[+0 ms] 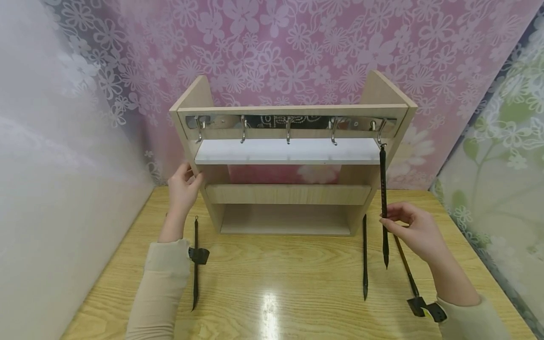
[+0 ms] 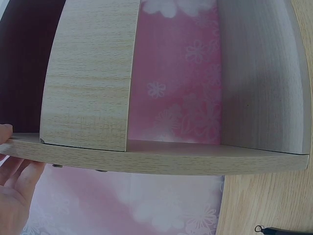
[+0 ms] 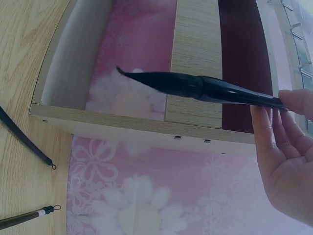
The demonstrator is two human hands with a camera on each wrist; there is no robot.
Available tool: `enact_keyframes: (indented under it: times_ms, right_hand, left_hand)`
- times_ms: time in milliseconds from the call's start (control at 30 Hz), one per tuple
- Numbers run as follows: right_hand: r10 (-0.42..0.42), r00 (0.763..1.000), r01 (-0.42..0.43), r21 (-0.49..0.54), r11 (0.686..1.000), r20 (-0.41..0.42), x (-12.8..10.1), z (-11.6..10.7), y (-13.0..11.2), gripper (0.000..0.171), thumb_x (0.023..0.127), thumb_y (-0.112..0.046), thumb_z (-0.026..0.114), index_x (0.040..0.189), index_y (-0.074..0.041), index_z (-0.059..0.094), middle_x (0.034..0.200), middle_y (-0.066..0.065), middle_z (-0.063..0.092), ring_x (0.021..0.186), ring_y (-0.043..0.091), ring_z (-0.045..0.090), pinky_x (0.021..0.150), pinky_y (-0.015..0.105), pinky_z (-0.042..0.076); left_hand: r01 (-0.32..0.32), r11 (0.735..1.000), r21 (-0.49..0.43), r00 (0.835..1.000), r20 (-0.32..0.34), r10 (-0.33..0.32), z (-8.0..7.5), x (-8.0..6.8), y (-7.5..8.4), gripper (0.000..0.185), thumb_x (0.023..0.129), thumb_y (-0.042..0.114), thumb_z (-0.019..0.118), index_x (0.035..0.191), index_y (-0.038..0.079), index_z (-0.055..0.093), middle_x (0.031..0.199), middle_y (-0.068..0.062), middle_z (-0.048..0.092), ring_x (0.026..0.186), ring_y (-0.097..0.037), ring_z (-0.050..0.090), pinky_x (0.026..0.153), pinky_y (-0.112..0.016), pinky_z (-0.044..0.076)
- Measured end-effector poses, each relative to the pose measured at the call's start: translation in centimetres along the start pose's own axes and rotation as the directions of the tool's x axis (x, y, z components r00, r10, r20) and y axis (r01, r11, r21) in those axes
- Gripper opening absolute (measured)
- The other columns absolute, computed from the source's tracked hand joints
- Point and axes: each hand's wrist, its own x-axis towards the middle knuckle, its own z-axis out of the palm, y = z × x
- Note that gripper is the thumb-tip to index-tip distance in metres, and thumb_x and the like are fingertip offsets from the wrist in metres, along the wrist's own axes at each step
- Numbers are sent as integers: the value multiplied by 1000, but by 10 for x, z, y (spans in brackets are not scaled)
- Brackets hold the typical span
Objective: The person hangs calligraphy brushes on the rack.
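A light wooden rack (image 1: 289,193) stands on the table, with a metal rail of hooks (image 1: 289,122) across its top. A black calligraphy brush (image 1: 384,189) hangs tip down from the rightmost hook. My right hand (image 1: 386,219) pinches its shaft between thumb and fingertips; in the right wrist view the brush (image 3: 195,85) lies across those fingers (image 3: 283,147). My left hand (image 1: 191,174) grips the front edge of the rack's left side panel. In the left wrist view the hand (image 2: 12,181) lies along the panel (image 2: 146,159), thumb at its edge.
Brushes lie on the wooden table (image 1: 276,283): a black one (image 1: 365,255) in front of the rack, a brown one (image 1: 405,267) under my right forearm, another black one (image 1: 196,264) by my left wrist. Floral walls close in behind and on both sides.
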Motion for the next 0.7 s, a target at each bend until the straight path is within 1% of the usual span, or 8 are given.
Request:
enact_keyframes:
  times_ms: [200, 467, 700]
  right_hand:
    - [12, 1000, -12, -2, 1000, 3, 0, 0, 0, 22, 82, -8, 63, 100, 3, 58, 84, -4, 58, 75, -8, 52, 56, 14, 48]
    - [27, 1000, -27, -25, 999, 3, 0, 1, 2, 23, 82, -11, 63, 100, 3, 58, 85, 1, 59, 75, -10, 50, 56, 14, 48]
    - [23, 1000, -23, 18, 1000, -11, 3, 6, 4, 23, 80, -5, 64, 99, 6, 58, 82, 10, 62, 74, -7, 52, 56, 13, 49]
  left_hand:
    - [4, 1000, 2, 1000, 0, -4, 0, 0, 1, 29, 84, 4, 57, 112, -3, 53, 109, -23, 53, 105, -34, 52, 85, -38, 47]
    - [0, 1000, 13, 1000, -4, 0, 0, -1, 1, 30, 83, 2, 57, 113, -3, 53, 108, -21, 54, 105, -31, 53, 85, -38, 47]
    - [4, 1000, 12, 1000, -1, -4, 0, -1, 1, 31, 84, 4, 57, 114, -2, 53, 109, -21, 54, 105, -31, 52, 85, -37, 47]
